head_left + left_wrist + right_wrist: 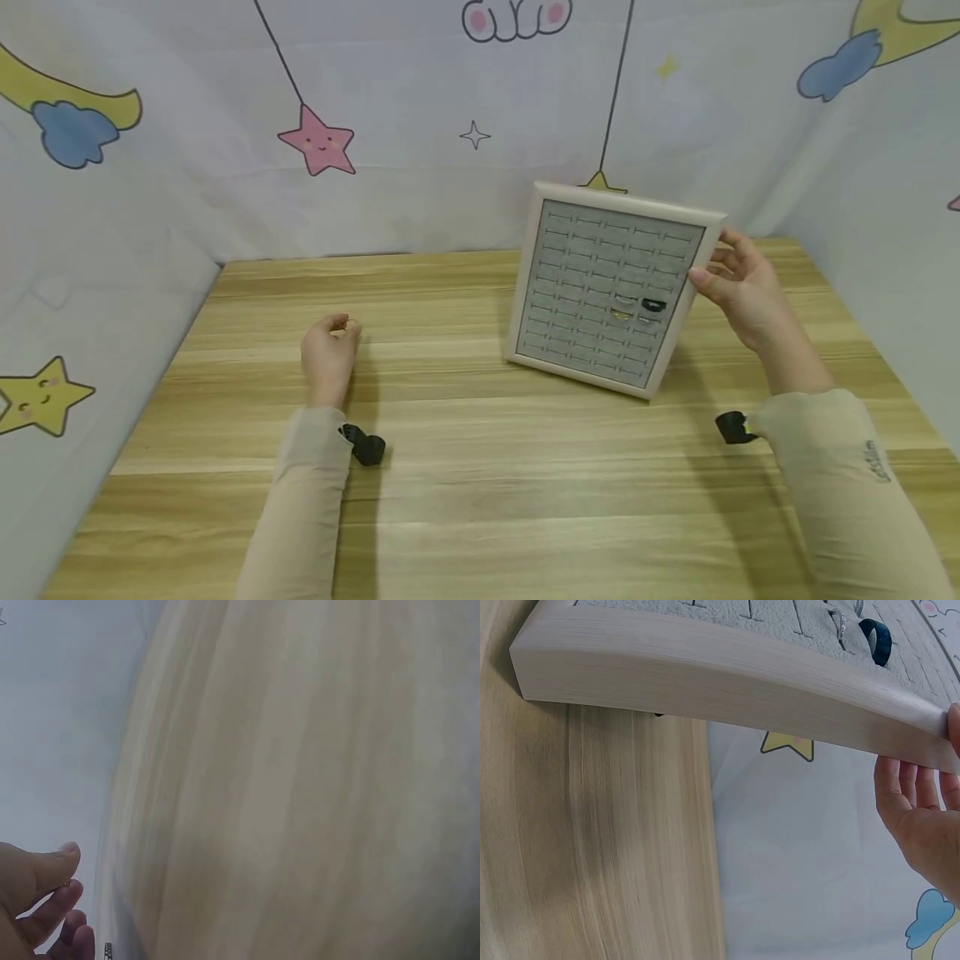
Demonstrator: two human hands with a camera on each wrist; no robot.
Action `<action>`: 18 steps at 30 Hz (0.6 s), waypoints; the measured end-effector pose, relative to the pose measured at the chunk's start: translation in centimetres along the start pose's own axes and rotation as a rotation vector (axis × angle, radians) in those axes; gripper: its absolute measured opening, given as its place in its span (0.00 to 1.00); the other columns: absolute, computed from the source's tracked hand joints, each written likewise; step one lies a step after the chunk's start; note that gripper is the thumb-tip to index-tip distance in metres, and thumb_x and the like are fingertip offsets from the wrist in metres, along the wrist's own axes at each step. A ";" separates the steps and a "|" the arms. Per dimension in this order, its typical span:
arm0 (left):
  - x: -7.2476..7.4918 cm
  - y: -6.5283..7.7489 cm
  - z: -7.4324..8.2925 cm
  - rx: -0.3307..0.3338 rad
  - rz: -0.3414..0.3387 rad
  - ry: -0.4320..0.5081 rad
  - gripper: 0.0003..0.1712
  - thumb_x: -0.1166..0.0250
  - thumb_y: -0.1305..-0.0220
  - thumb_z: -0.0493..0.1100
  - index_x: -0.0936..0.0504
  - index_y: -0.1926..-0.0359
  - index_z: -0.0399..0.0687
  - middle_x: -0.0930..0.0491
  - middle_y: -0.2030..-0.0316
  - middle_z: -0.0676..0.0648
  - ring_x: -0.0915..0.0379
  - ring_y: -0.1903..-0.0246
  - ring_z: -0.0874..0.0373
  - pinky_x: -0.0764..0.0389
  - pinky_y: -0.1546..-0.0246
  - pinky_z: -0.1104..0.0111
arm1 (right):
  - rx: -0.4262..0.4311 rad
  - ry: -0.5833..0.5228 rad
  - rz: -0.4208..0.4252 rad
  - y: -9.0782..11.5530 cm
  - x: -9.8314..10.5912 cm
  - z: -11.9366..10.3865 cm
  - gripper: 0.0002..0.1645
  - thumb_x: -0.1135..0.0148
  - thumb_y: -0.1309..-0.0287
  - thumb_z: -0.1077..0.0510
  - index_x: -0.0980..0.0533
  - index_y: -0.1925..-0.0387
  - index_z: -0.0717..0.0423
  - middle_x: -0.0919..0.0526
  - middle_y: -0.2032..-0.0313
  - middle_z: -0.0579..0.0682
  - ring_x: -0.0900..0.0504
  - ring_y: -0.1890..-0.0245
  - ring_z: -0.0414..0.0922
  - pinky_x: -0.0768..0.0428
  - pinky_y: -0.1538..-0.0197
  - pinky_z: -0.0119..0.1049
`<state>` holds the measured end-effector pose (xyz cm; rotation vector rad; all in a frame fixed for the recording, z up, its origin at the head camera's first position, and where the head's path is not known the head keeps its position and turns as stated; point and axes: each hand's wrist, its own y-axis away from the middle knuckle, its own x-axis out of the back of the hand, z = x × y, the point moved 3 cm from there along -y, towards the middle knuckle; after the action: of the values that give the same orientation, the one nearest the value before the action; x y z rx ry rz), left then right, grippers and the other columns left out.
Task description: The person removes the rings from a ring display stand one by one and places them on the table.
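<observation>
My right hand [750, 304] grips the right edge of a ring display frame [525, 275], thumb at the front and fingers behind. The frame has a pale wood border and a grey slotted pad; it stands tilted on the table. Several rings sit in the slots at its lower right, among them a black ring [654, 305] and a gold ring [621, 314]; the black one looks dark blue in the right wrist view. Over the table's left side, my left hand [327, 350] pinches a tiny thin gold ring [67, 883] between thumb and forefinger, mostly covered by the fingertips.
The wood-grain table [480, 483] ends at a white curtain [405, 167] printed with stars and moons. Curtain also hangs along both sides. A black wrist camera [364, 446] is on the left sleeve, another black camera [733, 427] on the right.
</observation>
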<state>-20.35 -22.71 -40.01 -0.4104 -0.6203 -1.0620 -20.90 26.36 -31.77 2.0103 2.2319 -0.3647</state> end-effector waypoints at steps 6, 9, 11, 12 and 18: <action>-0.4 -0.3 -1.0 0.028 -0.024 -0.100 0.20 0.41 0.35 0.40 0.23 0.44 0.35 0.20 0.48 0.36 0.24 0.48 0.42 0.24 0.48 0.53 | -0.005 0.016 0.004 0.1 0.0 -0.1 0.28 0.40 0.43 0.72 0.33 0.45 0.45 0.24 0.57 0.43 0.22 0.61 0.35 0.21 0.59 0.22; -0.4 -0.5 -1.3 0.052 -0.020 -0.127 0.20 0.41 0.35 0.41 0.22 0.45 0.37 0.19 0.48 0.38 0.24 0.47 0.43 0.25 0.48 0.53 | -0.005 0.021 0.004 0.1 0.0 -0.1 0.29 0.40 0.43 0.72 0.33 0.45 0.45 0.24 0.57 0.42 0.22 0.61 0.35 0.21 0.58 0.22; -0.4 -0.5 -1.4 0.065 -0.021 -0.139 0.19 0.41 0.35 0.42 0.22 0.45 0.38 0.19 0.48 0.39 0.24 0.47 0.43 0.25 0.48 0.53 | -0.006 0.025 0.004 0.1 0.0 -0.1 0.29 0.40 0.43 0.72 0.33 0.45 0.45 0.24 0.57 0.42 0.22 0.60 0.35 0.21 0.58 0.22; -0.4 -0.5 -1.4 0.071 -0.021 -0.145 0.19 0.41 0.35 0.42 0.21 0.45 0.39 0.19 0.48 0.39 0.25 0.46 0.42 0.25 0.48 0.53 | -0.006 0.025 0.004 0.1 0.0 -0.1 0.29 0.40 0.43 0.72 0.33 0.45 0.45 0.24 0.57 0.42 0.22 0.60 0.35 0.21 0.58 0.22; -0.3 -0.5 -1.4 0.078 -0.013 -0.153 0.20 0.43 0.35 0.41 0.21 0.45 0.39 0.19 0.48 0.39 0.25 0.47 0.41 0.25 0.50 0.52 | -0.012 0.029 0.013 0.1 0.0 -0.1 0.29 0.40 0.43 0.71 0.34 0.44 0.45 0.24 0.56 0.42 0.22 0.60 0.35 0.21 0.58 0.22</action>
<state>-20.48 -23.54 -41.22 -0.4227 -0.7988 -1.0216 -20.76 26.41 -31.68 2.0357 2.2314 -0.3216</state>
